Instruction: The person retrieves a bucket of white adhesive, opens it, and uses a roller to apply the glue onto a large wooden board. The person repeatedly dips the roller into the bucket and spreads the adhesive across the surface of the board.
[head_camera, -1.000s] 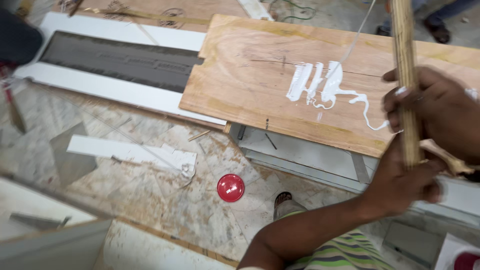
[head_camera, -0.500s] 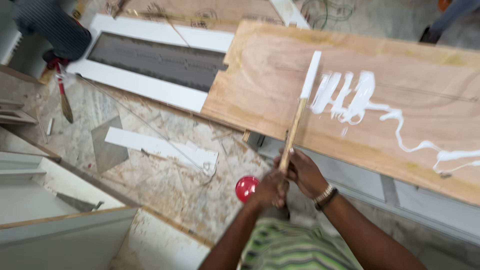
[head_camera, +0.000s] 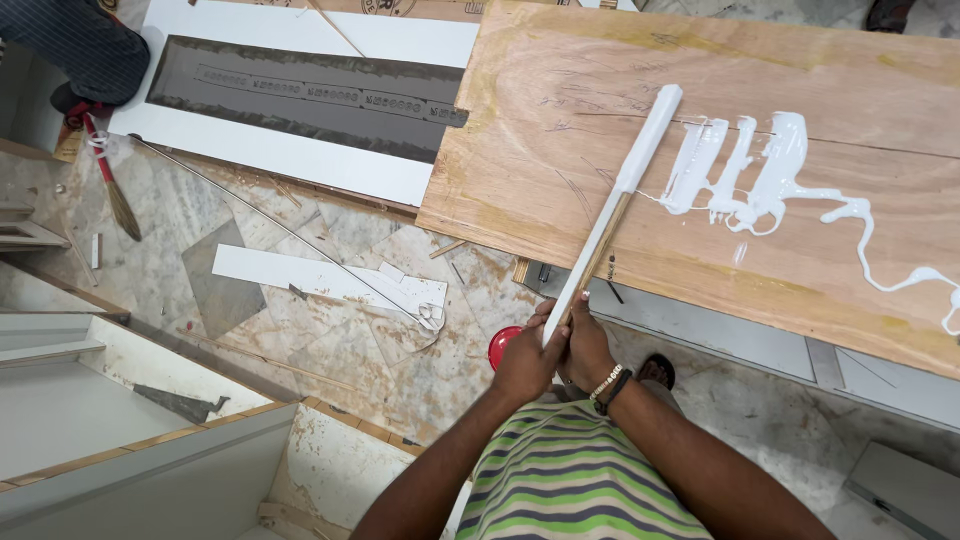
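Since half a second ago, both hands have barely shifted: left hand (head_camera: 527, 362) and right hand (head_camera: 585, 350) stay clenched together around the near end of the long stick (head_camera: 610, 215). Beyond the fingers, its long axis slants up-right over the plywood board (head_camera: 560, 150), white-coated tip just left of the white glue streaks (head_camera: 745, 175). Left of the fingers lies a red round lid (head_camera: 503, 345).

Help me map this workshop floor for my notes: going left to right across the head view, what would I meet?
Red-handled brush → white panel with dark grey strip → red round lid → left hand → right hand → white glue squiggles on the plywood board.
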